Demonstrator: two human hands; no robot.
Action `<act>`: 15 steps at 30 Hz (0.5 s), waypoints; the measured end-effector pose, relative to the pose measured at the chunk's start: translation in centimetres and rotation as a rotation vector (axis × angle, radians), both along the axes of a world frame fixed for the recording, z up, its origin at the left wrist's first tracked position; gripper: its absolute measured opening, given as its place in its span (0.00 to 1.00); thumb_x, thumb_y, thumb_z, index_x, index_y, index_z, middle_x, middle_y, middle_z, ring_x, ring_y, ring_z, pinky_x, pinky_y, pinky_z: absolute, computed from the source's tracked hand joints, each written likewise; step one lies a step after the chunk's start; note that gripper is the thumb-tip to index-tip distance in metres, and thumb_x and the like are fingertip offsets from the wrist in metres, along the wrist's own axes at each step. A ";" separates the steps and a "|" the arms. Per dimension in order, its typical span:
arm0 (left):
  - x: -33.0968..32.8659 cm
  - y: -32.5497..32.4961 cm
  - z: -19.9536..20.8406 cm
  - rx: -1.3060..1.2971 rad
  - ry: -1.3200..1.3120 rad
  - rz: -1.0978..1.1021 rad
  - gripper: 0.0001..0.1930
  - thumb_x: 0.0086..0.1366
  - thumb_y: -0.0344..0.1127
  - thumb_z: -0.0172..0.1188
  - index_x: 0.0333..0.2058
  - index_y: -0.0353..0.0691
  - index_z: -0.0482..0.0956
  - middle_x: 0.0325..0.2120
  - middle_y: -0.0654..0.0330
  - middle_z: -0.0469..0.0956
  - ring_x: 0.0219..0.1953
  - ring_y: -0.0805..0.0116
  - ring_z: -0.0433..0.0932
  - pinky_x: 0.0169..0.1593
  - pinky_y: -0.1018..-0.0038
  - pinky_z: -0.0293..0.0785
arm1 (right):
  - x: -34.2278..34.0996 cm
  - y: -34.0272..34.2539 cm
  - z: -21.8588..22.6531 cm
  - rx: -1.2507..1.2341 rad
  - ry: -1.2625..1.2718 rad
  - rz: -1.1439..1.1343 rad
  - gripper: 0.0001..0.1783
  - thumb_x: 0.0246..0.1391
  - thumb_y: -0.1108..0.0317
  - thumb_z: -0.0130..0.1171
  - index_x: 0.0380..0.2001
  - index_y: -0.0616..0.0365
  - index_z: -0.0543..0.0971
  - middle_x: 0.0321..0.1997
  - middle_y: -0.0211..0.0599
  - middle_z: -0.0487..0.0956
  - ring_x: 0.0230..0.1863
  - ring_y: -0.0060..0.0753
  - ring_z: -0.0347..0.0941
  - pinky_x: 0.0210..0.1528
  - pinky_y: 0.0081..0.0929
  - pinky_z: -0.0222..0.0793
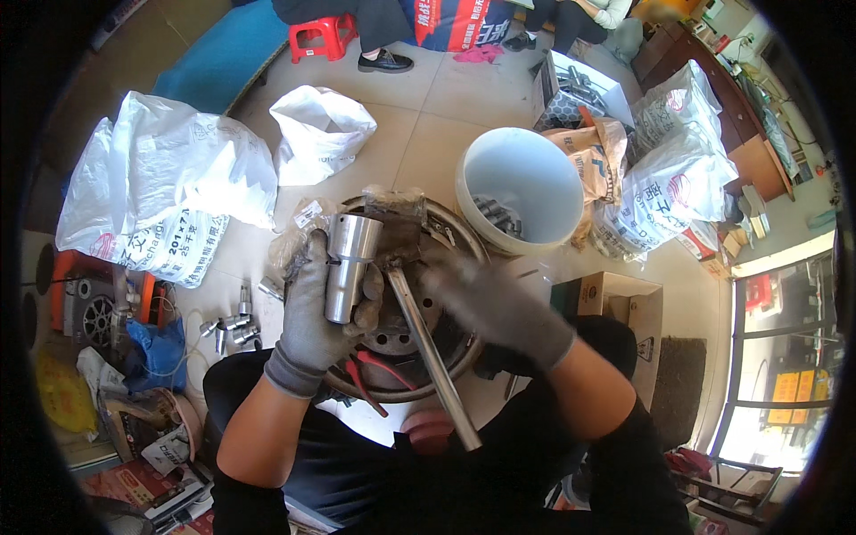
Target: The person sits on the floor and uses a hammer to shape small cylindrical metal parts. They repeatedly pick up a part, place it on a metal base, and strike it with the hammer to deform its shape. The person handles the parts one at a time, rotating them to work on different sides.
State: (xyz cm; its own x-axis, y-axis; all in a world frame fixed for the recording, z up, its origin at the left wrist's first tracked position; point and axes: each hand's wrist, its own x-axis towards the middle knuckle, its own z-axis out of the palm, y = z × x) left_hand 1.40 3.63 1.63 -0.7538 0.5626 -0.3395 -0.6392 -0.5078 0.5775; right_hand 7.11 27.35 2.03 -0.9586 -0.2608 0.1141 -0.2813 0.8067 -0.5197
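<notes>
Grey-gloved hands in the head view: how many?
2: the left hand holding a stepped silver metal cylinder; the right hand, blurred, right of the long silver metal bar.

Cylinder (pixel 354 254): smooth, glossy metal. Bar (pixel 432 358): shiny metal; wheel (pixel 392 323) looks rough, dull metal. Bucket's (pixel 526 165) smooth plastic, left sack's (pixel 192 165) crinkled plastic, floor's (pixel 397 94) glossy tile.

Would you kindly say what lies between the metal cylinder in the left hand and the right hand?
In the head view, the upper part of the bar lies between the cylinder and the blurred right hand, over the round base.
</notes>
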 end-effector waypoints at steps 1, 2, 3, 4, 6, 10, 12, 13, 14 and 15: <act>0.0 0.0 0.0 0.007 0.012 -0.009 0.32 0.72 0.67 0.41 0.49 0.42 0.73 0.26 0.55 0.78 0.15 0.68 0.72 0.14 0.81 0.62 | -1.1 1.5 -0.1 -0.162 -0.368 -0.165 0.22 0.67 0.53 0.49 0.53 0.59 0.75 0.32 0.54 0.79 0.39 0.48 0.81 0.45 0.42 0.79; 0.1 0.0 0.1 0.051 0.022 -0.025 0.32 0.72 0.67 0.41 0.49 0.42 0.73 0.26 0.56 0.79 0.15 0.68 0.72 0.14 0.81 0.62 | -2.7 2.8 -0.5 -0.008 -0.337 -0.236 0.22 0.64 0.55 0.52 0.54 0.58 0.77 0.35 0.53 0.80 0.42 0.48 0.80 0.48 0.43 0.77; 0.0 0.0 0.0 0.052 0.028 -0.033 0.32 0.72 0.67 0.41 0.49 0.42 0.72 0.26 0.56 0.79 0.14 0.69 0.72 0.13 0.81 0.62 | -4.1 3.5 -1.5 0.121 -0.273 -0.291 0.22 0.62 0.56 0.55 0.54 0.56 0.79 0.38 0.51 0.81 0.44 0.47 0.79 0.51 0.44 0.74; 0.1 0.0 0.0 0.024 0.043 -0.038 0.31 0.72 0.67 0.41 0.49 0.42 0.72 0.26 0.56 0.79 0.14 0.69 0.72 0.13 0.81 0.62 | -5.7 4.0 -2.7 0.182 -0.250 -0.221 0.20 0.60 0.56 0.57 0.51 0.55 0.80 0.42 0.49 0.80 0.48 0.47 0.78 0.52 0.45 0.73; 0.0 0.0 -0.1 0.022 0.049 -0.060 0.31 0.72 0.66 0.40 0.50 0.42 0.72 0.27 0.56 0.79 0.14 0.70 0.71 0.13 0.81 0.61 | -7.3 4.8 -5.7 0.407 -0.248 -0.175 0.17 0.56 0.57 0.60 0.46 0.53 0.83 0.51 0.45 0.78 0.54 0.47 0.74 0.55 0.46 0.72; -0.2 -0.2 -0.2 -0.058 0.037 -0.037 0.30 0.73 0.66 0.40 0.51 0.43 0.70 0.25 0.58 0.77 0.12 0.73 0.70 0.11 0.82 0.61 | -9.3 4.7 -11.2 0.701 -0.059 -0.027 0.17 0.49 0.56 0.66 0.43 0.47 0.84 0.61 0.38 0.71 0.61 0.48 0.67 0.58 0.47 0.67; -0.2 -0.4 -0.2 -0.063 0.089 -0.032 0.30 0.73 0.66 0.40 0.50 0.43 0.71 0.24 0.58 0.78 0.11 0.73 0.70 0.11 0.83 0.61 | -9.5 4.9 -12.7 0.598 0.109 0.027 0.19 0.47 0.56 0.67 0.43 0.47 0.84 0.60 0.39 0.72 0.60 0.49 0.68 0.60 0.47 0.65; -0.1 -0.5 -0.2 -0.010 0.062 -0.010 0.31 0.73 0.66 0.40 0.49 0.43 0.72 0.24 0.57 0.78 0.12 0.73 0.71 0.11 0.82 0.61 | -9.6 5.0 -13.2 0.647 0.126 0.049 0.19 0.46 0.55 0.67 0.43 0.47 0.84 0.59 0.39 0.72 0.60 0.48 0.68 0.60 0.46 0.64; -0.1 -0.6 -0.2 -0.042 0.079 0.010 0.30 0.73 0.66 0.40 0.49 0.43 0.72 0.24 0.57 0.78 0.12 0.73 0.71 0.11 0.82 0.61 | -9.7 5.1 -13.5 0.713 0.120 0.073 0.20 0.45 0.55 0.67 0.42 0.48 0.84 0.59 0.39 0.72 0.60 0.48 0.68 0.61 0.46 0.63; -0.1 -0.7 -0.3 -0.038 0.069 0.025 0.30 0.73 0.66 0.40 0.49 0.43 0.72 0.24 0.57 0.78 0.12 0.73 0.71 0.11 0.82 0.61 | -9.8 5.4 -13.7 0.785 0.163 0.107 0.21 0.44 0.54 0.68 0.42 0.48 0.84 0.58 0.40 0.72 0.59 0.47 0.68 0.61 0.45 0.63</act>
